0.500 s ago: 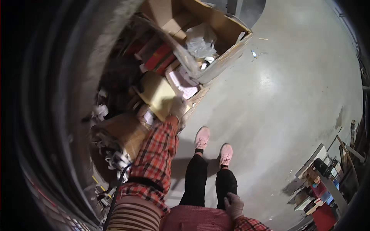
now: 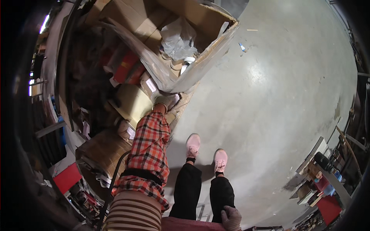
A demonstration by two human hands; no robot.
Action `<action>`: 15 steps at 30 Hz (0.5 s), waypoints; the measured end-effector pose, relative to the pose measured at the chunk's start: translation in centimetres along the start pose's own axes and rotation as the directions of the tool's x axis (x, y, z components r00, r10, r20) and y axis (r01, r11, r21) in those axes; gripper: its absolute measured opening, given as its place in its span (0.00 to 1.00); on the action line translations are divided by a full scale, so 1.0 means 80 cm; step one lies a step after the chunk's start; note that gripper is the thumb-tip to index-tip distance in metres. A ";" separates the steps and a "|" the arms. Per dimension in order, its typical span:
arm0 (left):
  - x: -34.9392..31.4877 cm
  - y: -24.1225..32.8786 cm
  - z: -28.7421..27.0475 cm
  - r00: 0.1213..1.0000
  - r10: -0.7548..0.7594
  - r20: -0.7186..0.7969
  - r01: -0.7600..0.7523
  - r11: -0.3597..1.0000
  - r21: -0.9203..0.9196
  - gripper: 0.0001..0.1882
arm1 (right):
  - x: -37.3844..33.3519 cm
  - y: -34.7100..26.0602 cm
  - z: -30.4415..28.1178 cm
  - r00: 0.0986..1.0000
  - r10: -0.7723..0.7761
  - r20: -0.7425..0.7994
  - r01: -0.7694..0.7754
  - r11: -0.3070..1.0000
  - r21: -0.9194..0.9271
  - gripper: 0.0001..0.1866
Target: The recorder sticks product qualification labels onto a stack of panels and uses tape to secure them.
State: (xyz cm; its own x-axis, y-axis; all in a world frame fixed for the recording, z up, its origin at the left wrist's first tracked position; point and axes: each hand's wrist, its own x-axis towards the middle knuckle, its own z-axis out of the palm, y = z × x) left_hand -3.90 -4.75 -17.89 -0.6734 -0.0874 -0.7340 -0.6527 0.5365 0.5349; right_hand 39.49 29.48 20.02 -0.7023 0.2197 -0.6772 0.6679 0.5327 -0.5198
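My left hand (image 2: pixel 163 99), in a pale work glove, reaches to the near edge of a heap of cardboard. Its fingers are closed on a pink-and-white piece (image 2: pixel 175 101), most of which the hand covers. Just left of it, a pale yellow carton (image 2: pixel 133 101) lies tilted. Beyond the hand stands a large open cardboard box (image 2: pixel 210 63) with clear plastic (image 2: pixel 179 40) and a small white item (image 2: pixel 187 61) inside. My right hand (image 2: pixel 231 218), also gloved, hangs by my right thigh with its fingers loosely bent and apart, holding nothing visible.
A red box (image 2: pixel 128 66) and a brown carton (image 2: pixel 103 152) lie in the heap at left. Grey floor (image 2: pixel 266 115) stretches to the right, with a blue scrap (image 2: pixel 242 47) on it. Boards and a red panel (image 2: pixel 328 210) are piled at lower right.
My left hand has moved off the yellow carton onto the pink-and-white piece, which showed more broadly before. The view has shifted, revealing more at left. My right hand stays by the thigh.
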 end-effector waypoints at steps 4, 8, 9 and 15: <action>-0.042 0.042 -0.010 0.869 0.349 0.350 -0.408 0.106 0.907 0.19 | 0.001 -0.002 0.004 1.000 -0.024 -0.016 0.024 1.000 0.008 0.13; -0.114 0.081 -0.025 0.744 0.666 0.063 -0.250 0.190 0.949 0.15 | -0.013 0.001 0.003 1.000 0.023 0.013 -0.023 1.000 0.013 0.12; -0.129 0.088 -0.029 0.851 0.503 -0.149 -0.241 0.628 0.740 0.14 | -0.016 0.004 0.003 0.997 0.051 0.065 -0.052 0.999 0.008 0.18; -0.294 0.138 -0.051 0.947 0.307 0.096 -0.308 0.951 0.003 0.14 | 0.037 -0.053 -0.023 0.922 0.086 0.378 -0.115 0.992 0.056 0.29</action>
State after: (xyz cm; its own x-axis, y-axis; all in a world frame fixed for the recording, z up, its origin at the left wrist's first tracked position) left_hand 3.29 -0.19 7.04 -0.8044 0.1626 -0.5714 -0.4125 0.5394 0.7341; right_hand 34.11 29.35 21.20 -0.4969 -0.0608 -0.8657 0.7572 0.4569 -0.4668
